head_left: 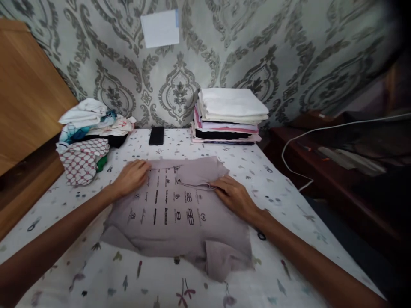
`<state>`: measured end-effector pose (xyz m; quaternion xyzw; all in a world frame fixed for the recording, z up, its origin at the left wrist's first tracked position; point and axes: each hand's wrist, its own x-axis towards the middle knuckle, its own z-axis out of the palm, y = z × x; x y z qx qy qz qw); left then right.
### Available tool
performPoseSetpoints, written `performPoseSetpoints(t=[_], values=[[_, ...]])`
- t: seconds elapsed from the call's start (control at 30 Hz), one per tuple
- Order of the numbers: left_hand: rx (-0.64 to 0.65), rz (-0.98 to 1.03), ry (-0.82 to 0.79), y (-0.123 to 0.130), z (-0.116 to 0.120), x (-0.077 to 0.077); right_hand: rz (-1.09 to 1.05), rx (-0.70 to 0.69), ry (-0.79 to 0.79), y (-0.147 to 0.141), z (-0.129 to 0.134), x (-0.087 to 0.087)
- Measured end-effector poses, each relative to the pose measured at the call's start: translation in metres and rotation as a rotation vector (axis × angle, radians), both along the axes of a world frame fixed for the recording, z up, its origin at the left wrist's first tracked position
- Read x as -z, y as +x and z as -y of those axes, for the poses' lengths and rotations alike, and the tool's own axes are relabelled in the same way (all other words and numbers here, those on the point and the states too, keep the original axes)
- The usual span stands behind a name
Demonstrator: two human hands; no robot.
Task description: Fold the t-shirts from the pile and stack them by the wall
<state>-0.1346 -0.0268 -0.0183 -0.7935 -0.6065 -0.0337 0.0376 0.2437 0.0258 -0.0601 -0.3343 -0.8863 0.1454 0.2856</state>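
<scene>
Shirt (144, 233): grey-mauve with dark print, spread on the sheet (105, 282) directly before us, between our forearms.

Hands: apart, both on the shirt. Our left hand (133, 175) lies at its far left corner, fingers bent over the edge; we cannot tell whether they pinch or only press. Our right hand (233, 196) has thumb and fingers closed on the edge of the upper flap (197, 173), probably a sleeve, which lies doubled over the print.

Surroundings: rumpled pile (85, 156) at far left, phone (156, 136) beyond the shirt, neat stack (233, 105) at far right, near the wall (180, 81).

Risks, in our judgement:
- The upper flap could spring back or crease askew if our right fingers let go before it lies flat.
- The far edge could skew if our left hand slips or pulls harder than the right.
- The lower flap (221, 256), bunched at the near right, could trap a wrinkle if cloth is laid over it unsmoothed.
- The soft cloth could ripple across the print, since wavy folds already run along its near part; uneven tension would be the cause.
</scene>
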Motion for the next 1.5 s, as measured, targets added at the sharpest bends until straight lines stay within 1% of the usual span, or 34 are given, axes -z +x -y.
performPoseSetpoints(t=[0.1,0.17,0.3,0.4,0.5,0.6,0.67,0.73,0.77,0.83,0.87,0.93,1.0,1.03,1.1,1.2,1.27,1.4,1.5], values=[[-0.112,-0.103,-0.036,-0.037,0.004,-0.007,0.003,-0.008,0.008,-0.004,0.001,-0.003],[-0.137,-0.145,-0.062,-0.050,0.004,-0.011,0.008,-0.005,0.022,-0.006,0.002,-0.005],[-0.167,-0.142,0.012,-0.056,0.004,-0.014,0.001,-0.025,0.101,-0.006,0.005,-0.009],[-0.125,-0.127,0.060,-0.058,0.004,-0.009,-0.005,-0.051,0.139,-0.005,0.007,-0.009],[-0.098,-0.091,0.072,-0.064,0.002,-0.004,-0.037,-0.041,0.135,-0.003,0.008,-0.006],[-0.139,-0.072,0.041,-0.064,0.000,-0.004,-0.062,-0.010,0.092,-0.003,0.009,-0.004],[-0.161,-0.087,0.035,-0.053,-0.001,-0.008,-0.046,-0.002,0.062,-0.003,0.009,-0.002],[-0.114,-0.049,0.043,-0.027,-0.001,-0.013,-0.027,-0.002,0.050,-0.003,0.010,-0.001],[-0.053,0.000,0.039,-0.009,-0.001,-0.014,-0.022,-0.001,0.047,-0.003,0.010,-0.001],[0.125,0.098,0.004,0.032,-0.001,-0.013,-0.015,0.005,0.039,-0.004,0.011,-0.001],[0.217,0.113,-0.010,0.052,-0.003,-0.011,-0.012,0.009,0.037,-0.005,0.011,-0.002],[0.354,0.055,-0.003,0.088,-0.008,-0.006,-0.006,0.019,0.040,-0.007,0.011,-0.003],[0.415,-0.026,0.012,0.110,-0.015,-0.002,-0.011,0.026,0.057,-0.008,0.010,-0.004],[0.420,-0.054,0.017,0.115,-0.018,-0.001,-0.021,0.026,0.068,-0.009,0.010,-0.005],[0.399,-0.069,0.030,0.118,-0.023,-0.002,-0.049,0.023,0.088,-0.009,0.010,-0.007],[0.383,-0.023,0.071,0.112,-0.023,-0.007,-0.078,0.024,0.101,-0.007,0.012,-0.010],[0.410,0.020,0.086,0.108,-0.020,-0.008,-0.087,0.020,0.097,-0.005,0.015,-0.012],[0.461,0.086,0.094,0.106,-0.016,-0.003,-0.117,0.006,0.084,-0.002,0.020,-0.015],[0.476,0.124,0.097,0.107,-0.016,0.002,-0.149,0.024,0.105,-0.003,0.021,-0.018]])
